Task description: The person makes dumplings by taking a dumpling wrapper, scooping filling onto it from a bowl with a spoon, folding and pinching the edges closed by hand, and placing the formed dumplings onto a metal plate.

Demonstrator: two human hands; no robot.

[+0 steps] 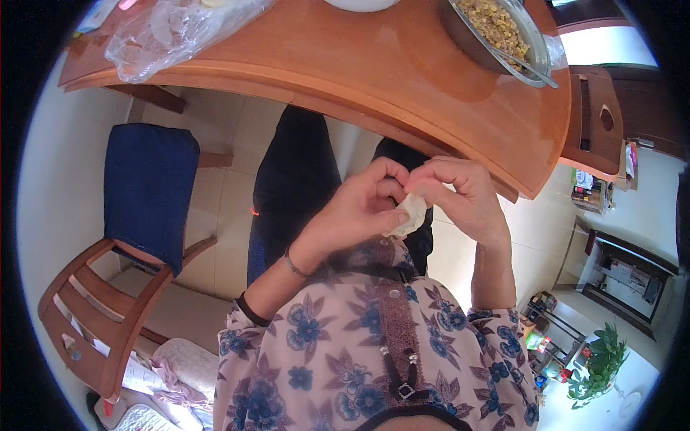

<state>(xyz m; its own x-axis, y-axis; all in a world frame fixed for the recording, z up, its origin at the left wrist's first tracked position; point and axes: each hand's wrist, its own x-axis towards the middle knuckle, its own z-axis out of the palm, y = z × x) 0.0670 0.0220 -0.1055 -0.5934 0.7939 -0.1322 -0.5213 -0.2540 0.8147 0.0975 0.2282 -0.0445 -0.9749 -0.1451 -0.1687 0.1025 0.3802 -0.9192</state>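
A pale dough dumpling (412, 214) is held up in front of my body, just off the table's near edge. My left hand (363, 201) supports it from the left, thumb along its lower side and fingers curled. My right hand (460, 192) pinches its upper edge between thumb and fingers. Both hands' fingertips meet at the top of the dough. Part of the dumpling is hidden behind the fingers, so any filling inside does not show. Farther off on the table, a metal bowl (535, 50) contains a yellow and brown chopped filling (492, 27), with a spoon (530, 70) resting in it.
The wooden table (345, 65) curves across the top. A clear plastic bag (172, 43) lies at its left, and a white bowl (363, 3) is cut off at the top edge. A chair with a dark blue cover (151, 194) stands left; another wooden chair (600, 122) is right.
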